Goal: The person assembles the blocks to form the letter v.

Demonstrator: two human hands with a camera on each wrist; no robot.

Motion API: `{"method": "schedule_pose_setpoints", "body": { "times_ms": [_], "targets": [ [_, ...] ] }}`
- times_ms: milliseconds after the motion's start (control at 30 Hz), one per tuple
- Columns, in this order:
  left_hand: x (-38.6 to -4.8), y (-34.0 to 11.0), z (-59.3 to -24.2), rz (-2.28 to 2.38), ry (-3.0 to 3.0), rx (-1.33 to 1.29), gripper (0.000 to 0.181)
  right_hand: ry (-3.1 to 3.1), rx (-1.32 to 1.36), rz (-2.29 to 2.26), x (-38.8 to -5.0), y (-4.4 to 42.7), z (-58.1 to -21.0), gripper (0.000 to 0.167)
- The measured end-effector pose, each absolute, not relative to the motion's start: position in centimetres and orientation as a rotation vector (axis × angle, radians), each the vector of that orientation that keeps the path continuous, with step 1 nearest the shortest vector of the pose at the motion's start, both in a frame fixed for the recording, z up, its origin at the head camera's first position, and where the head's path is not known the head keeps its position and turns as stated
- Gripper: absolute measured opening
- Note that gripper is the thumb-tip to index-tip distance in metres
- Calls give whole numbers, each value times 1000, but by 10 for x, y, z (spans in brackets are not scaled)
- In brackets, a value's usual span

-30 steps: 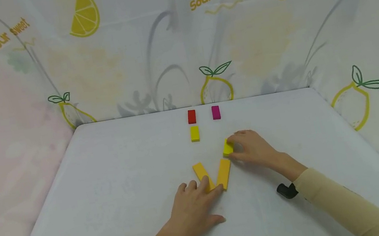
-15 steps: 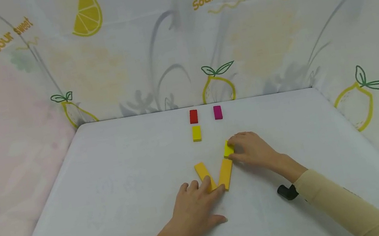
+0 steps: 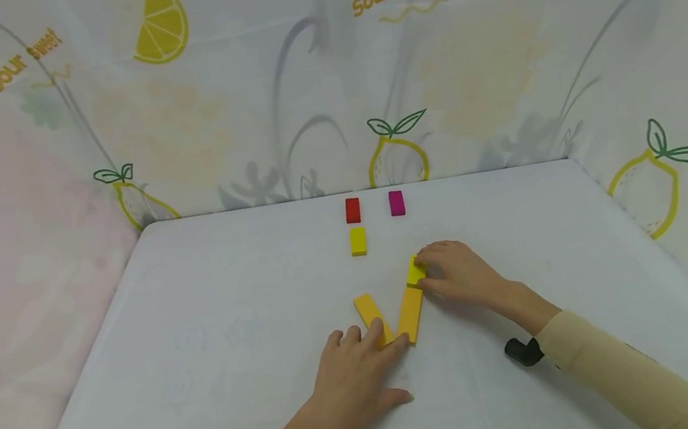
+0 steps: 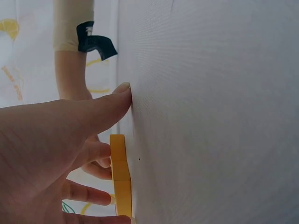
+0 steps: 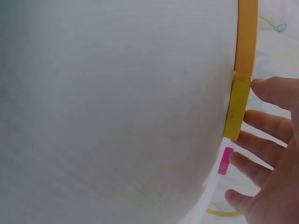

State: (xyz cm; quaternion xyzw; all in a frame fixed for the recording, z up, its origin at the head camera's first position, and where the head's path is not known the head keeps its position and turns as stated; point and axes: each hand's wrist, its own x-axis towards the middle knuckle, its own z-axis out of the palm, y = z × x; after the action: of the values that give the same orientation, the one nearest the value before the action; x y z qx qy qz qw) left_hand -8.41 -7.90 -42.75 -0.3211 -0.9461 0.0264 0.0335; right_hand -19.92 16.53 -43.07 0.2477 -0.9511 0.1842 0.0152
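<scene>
Two long orange blocks form a V on the white table: the left orange block (image 3: 367, 309) and the right orange block (image 3: 411, 315). My left hand (image 3: 350, 373) rests fingertips on both near the V's point, fingers spread and thumb held apart. With thumb and fingers, my right hand (image 3: 463, 272) holds a short yellow block (image 5: 238, 107) at the far end of the right orange block. In the right wrist view those two blocks meet end to end. Farther back lies a second yellow block (image 3: 358, 242), lined up behind the left side of the V.
At the table's far edge lie a red block (image 3: 353, 210) and a magenta block (image 3: 397, 203). A lemon-printed cloth (image 3: 269, 90) hangs behind the table (image 3: 229, 302). Black wrist mounts (image 3: 522, 351) sit under both forearms.
My right hand has brought the yellow block slightly nearer, closing the small gap to the right orange block. My left hand keeps its place. The whole view has shifted a little.
</scene>
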Motion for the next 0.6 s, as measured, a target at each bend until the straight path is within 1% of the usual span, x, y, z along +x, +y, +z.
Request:
{"method": "schedule_pose_setpoints", "body": {
  "times_ms": [600],
  "targets": [
    [-84, -78, -428, 101, -2899, -986, 74, -2942, 789, 608, -194, 165, -433, 35]
  ]
}}
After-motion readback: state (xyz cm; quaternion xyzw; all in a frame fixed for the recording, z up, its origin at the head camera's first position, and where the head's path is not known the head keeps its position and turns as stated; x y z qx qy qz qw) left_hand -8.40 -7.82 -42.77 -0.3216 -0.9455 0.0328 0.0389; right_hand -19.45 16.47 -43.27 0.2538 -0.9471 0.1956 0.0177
